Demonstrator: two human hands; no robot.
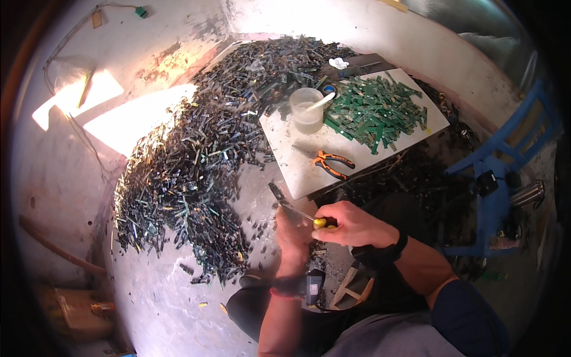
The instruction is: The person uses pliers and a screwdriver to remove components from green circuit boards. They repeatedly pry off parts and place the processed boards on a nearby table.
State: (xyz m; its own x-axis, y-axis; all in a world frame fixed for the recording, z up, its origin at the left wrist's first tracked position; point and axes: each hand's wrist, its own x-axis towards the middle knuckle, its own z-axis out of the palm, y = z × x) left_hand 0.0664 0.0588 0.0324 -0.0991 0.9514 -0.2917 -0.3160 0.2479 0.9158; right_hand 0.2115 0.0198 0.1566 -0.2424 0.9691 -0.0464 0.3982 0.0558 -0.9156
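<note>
Near the middle, my left hand (291,235) is closed round the lower part of a narrow dark strip (276,193), whose top end sticks up past the fingers. My right hand (357,225) grips a screwdriver by its yellow and black handle (321,222). The thin metal shaft reaches left across the strip; whether its tip touches is too blurred to tell. Just beyond both hands, orange and black pliers (335,164) lie on a white board (285,168). A heap of green circuit-board strips (380,116) covers the board's right part, beside a translucent plastic cup (306,113) and a white-handled tool (322,100).
A large pile of dark strips (202,143) spreads over the floor from left to back, against the wall. At the right stands a blue plastic chair (489,169) near a metal flask (528,194). A wooden frame piece (355,287) lies close to my lap.
</note>
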